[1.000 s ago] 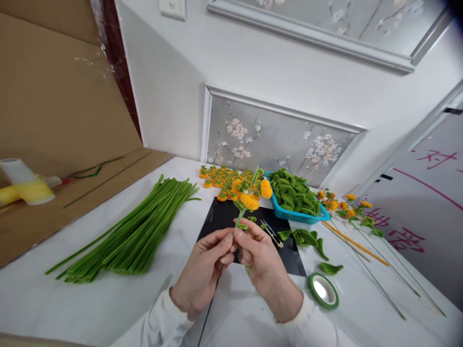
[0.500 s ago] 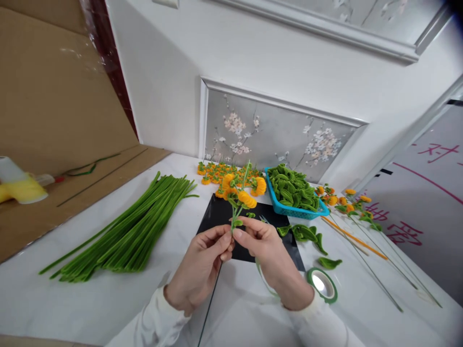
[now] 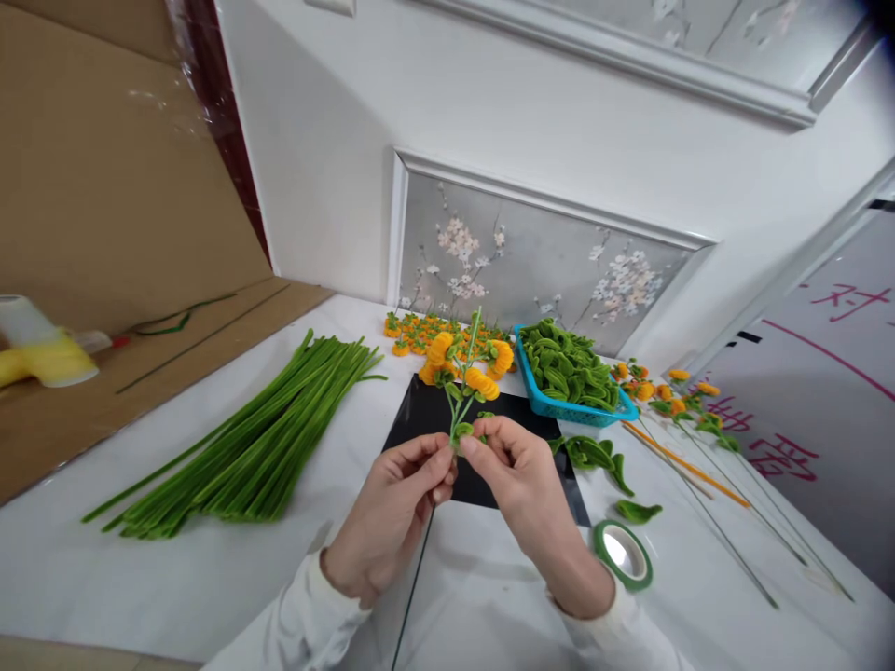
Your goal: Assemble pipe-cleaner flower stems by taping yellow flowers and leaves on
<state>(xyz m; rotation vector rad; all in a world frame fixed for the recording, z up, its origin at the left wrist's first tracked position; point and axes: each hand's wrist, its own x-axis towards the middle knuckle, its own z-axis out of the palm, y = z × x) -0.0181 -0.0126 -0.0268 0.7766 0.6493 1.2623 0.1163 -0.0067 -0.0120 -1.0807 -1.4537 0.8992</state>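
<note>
Upright over a black mat (image 3: 414, 421) stands an artificial flower spray (image 3: 481, 380) with fuzzy orange blooms and green leaves. My left hand (image 3: 398, 517) is closed around its stem, thumb against forefinger; a long thin wire stem (image 3: 412, 587) runs down below. My right hand (image 3: 521, 499) pinches at a small green leaf (image 3: 461, 431) low on the stem, fingertips almost meeting the left ones. Beside the right wrist lies a roll of green tape (image 3: 641, 576). Loose fuzzy green leaves (image 3: 591, 453) rest beyond it.
At left is a bundle of green pipe cleaners (image 3: 258, 447). A blue basket (image 3: 580, 415) holds many green leaves. Behind the mat are many orange flower heads (image 3: 412, 328); finished-looking sprays (image 3: 678, 396) lie at right. Cardboard (image 3: 126, 186) and a yellow-and-white tool (image 3: 52, 349) are far left.
Both hands stay at the stem; the right fingers have shifted slightly at the leaf. A pale green strip below the right hand no longer shows. The view has shifted slightly.
</note>
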